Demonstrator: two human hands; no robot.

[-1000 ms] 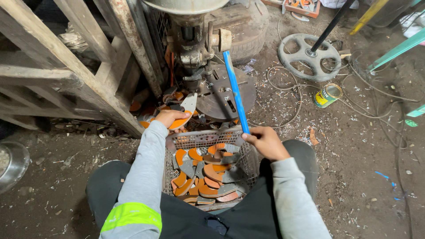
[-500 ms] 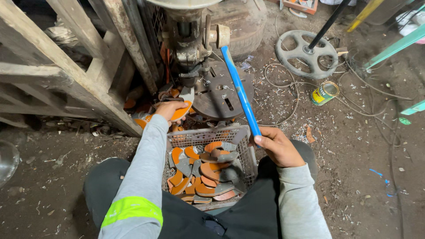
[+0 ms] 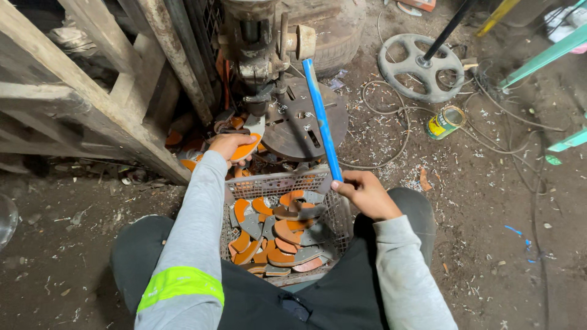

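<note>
Centre frame, under the drill press (image 3: 269,55): left hand (image 3: 229,145) closed around an orange-lined curved plate (image 3: 247,150), pinched by its edges. Right hand (image 3: 365,192) wrapped tight on lower end of blue lever (image 3: 322,125). Plate likely stiff, fairly heavy, gritty rather than slick; best held at rim. More plates in wire basket (image 3: 278,183), lower centre.
</note>
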